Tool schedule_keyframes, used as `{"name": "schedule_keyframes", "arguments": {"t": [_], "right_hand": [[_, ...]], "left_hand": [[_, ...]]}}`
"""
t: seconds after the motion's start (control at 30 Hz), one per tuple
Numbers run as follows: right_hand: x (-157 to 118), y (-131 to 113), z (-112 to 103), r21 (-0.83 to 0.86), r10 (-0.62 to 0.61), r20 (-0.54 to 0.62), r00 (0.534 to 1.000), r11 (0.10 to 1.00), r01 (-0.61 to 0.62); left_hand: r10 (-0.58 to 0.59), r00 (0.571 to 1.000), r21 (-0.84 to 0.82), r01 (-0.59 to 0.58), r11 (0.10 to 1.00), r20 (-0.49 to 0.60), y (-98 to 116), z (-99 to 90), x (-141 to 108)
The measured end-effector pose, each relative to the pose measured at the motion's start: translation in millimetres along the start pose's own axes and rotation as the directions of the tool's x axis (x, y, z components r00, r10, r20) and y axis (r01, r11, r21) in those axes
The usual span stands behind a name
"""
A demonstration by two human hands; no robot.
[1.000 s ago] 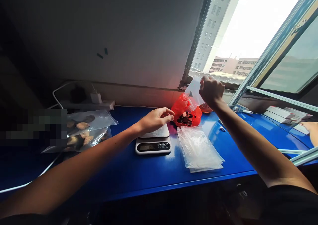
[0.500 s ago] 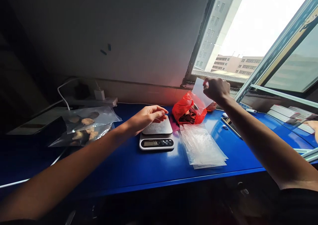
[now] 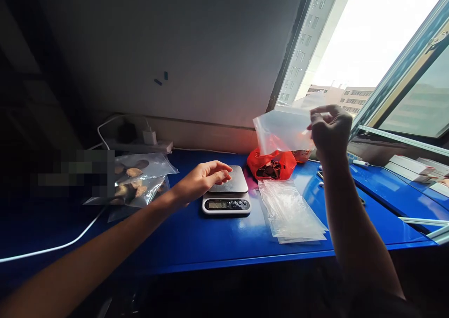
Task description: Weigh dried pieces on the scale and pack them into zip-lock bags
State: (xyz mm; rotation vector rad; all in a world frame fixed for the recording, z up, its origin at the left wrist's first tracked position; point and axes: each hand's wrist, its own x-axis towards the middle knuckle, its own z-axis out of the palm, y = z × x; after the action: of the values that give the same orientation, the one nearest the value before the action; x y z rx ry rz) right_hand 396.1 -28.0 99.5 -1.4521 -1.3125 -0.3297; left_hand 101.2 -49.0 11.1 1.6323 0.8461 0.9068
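Pinching a clear plastic bag [image 3: 280, 127] by 1 edge, right hand [image 3: 331, 127] is raised near the window [image 3: 375, 32]; bag hangs aslant above the red bag [image 3: 288, 167], overlapping its top in view, can't tell if they touch. Left hand [image 3: 201, 180] is released: fingers half-curled, thumb near fingertips, at the left side of the scale [image 3: 247, 208]; contact unclear. Display seems to read 0.0, digits small. Red bag sits open, behind and right of the scale, dark red-brown pieces [image 3: 269, 171] inside. Stack of flat clear bags [image 3: 294, 215] lies on the blue table [image 3: 210, 243] in front of it. At left, 2 clear bags with brown lumps [image 3: 154, 161] overlap.
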Motion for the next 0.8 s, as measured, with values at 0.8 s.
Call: {"name": "schedule_keyframes", "arguments": {"t": [0.8], "right_hand": [[-92,-16,68,0.575,-0.255,0.795,0.550,0.605,-0.551]], "left_hand": [[0.233,0.749,0.027,-0.277,0.961,-0.620,-25,-88.4,18]]}}
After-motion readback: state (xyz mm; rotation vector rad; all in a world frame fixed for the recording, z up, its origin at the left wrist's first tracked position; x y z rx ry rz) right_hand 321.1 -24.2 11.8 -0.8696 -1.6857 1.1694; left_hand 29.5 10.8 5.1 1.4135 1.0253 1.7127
